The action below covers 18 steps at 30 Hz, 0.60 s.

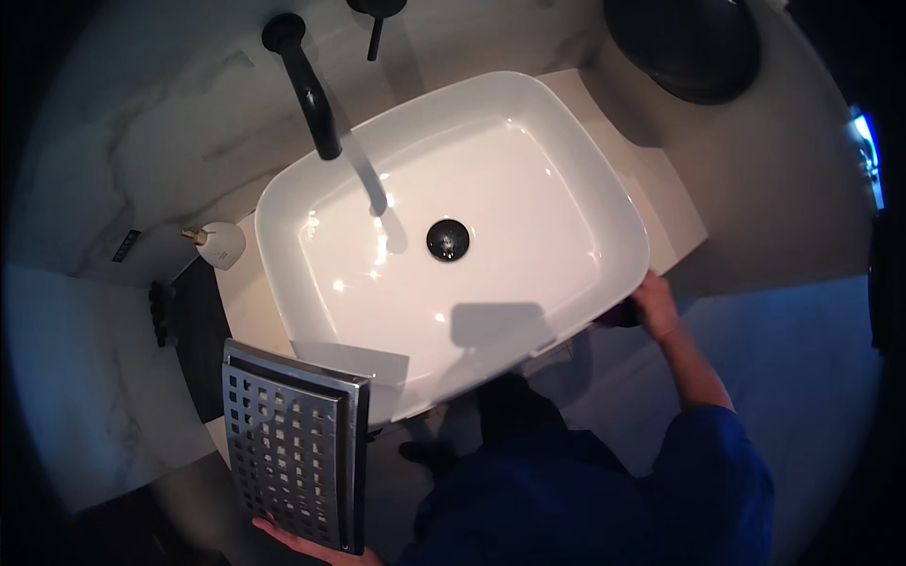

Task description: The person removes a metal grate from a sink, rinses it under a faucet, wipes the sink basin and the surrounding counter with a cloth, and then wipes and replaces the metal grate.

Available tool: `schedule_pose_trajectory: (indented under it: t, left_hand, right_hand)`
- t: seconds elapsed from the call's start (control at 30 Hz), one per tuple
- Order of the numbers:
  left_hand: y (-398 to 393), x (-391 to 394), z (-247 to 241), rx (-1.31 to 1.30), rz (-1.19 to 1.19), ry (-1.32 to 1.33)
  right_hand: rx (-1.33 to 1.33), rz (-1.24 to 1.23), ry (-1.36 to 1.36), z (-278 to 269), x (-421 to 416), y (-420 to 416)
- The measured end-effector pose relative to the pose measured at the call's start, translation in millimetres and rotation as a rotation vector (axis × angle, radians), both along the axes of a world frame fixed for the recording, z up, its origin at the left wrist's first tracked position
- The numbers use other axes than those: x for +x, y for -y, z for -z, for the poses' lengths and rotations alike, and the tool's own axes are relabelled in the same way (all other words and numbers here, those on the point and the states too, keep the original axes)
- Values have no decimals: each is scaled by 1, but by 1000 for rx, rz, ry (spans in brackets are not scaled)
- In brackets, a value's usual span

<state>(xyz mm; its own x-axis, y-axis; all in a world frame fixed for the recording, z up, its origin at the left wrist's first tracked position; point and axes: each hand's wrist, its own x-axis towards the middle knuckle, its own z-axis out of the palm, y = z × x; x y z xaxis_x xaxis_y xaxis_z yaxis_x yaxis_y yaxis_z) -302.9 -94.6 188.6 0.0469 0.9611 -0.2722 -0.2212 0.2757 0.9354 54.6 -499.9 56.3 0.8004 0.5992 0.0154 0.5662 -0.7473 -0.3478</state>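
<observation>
My left hand [311, 550] holds a rectangular metal drain grate [279, 446] by its lower end. The grate, with rows of square holes, is tilted up at the left front of a white ceramic vessel sink [453, 170]. Its upper end overlaps the sink's near left corner in view. My right hand [655, 304] is at the sink's near right corner, with its fingers partly hidden by the rim. Beside that hand, below the rim, a dark purplish object [623, 313] shows in part; whether I grip it is unclear. A black drain plug [448, 240] sits in the sink's bottom.
A black wall-mounted spout [311, 99] reaches over the sink, with a black lever handle [375, 35] beside it. A white soap dispenser [221, 245] with a gold pump stands left on the pale countertop [244, 304]. A dark rounded object [686, 49] is at the upper right.
</observation>
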Motion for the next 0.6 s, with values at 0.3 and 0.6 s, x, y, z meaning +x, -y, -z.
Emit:
schedule_pose_trajectory:
  t: [0.3,0.6]
  left_hand:
    - [17,28,-1,-57,-77,-74]
    - [22,58,-1,-100,-95,-118]
  right_hand:
    - [531,33,-253,29,167,-53]
    - [-201,358,141,29,257,-124]
